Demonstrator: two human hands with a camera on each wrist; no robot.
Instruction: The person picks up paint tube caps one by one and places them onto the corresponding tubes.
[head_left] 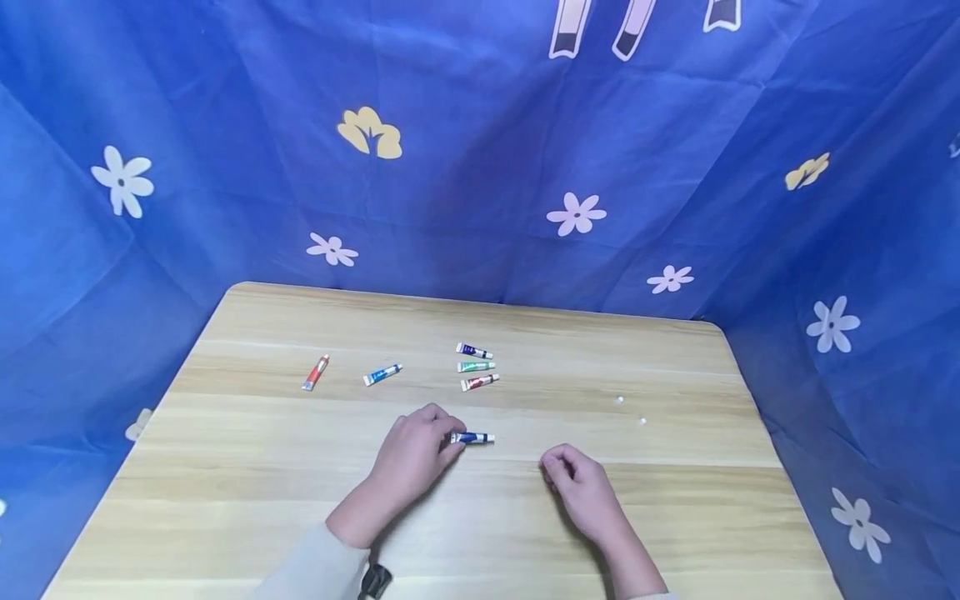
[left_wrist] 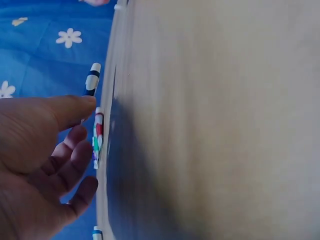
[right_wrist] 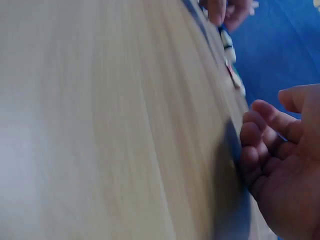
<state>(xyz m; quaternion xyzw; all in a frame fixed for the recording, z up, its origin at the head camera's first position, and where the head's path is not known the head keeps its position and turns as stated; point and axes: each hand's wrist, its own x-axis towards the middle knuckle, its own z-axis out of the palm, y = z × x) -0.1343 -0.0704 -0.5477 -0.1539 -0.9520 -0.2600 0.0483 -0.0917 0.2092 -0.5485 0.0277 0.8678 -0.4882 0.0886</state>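
Note:
My left hand (head_left: 417, 446) pinches the flat end of a blue paint tube (head_left: 476, 437) between thumb and fingers. The tube's white cap points right; in the left wrist view the paint tube (left_wrist: 92, 80) sticks out past the thumb. To the right, over the table, my right hand (head_left: 582, 490) has loosely curled fingers with nothing visible in them. Beyond the held tube lie three paint tubes in a column: purple-blue (head_left: 475, 351), green (head_left: 476, 367) and red (head_left: 480, 382).
Farther left on the wooden table (head_left: 247, 467) lie a light-blue paint tube (head_left: 383, 374) and an orange-red paint tube (head_left: 316, 372). Two small white pieces (head_left: 619, 399) sit at the right. A blue flowered curtain (head_left: 465, 183) surrounds the table's back and sides.

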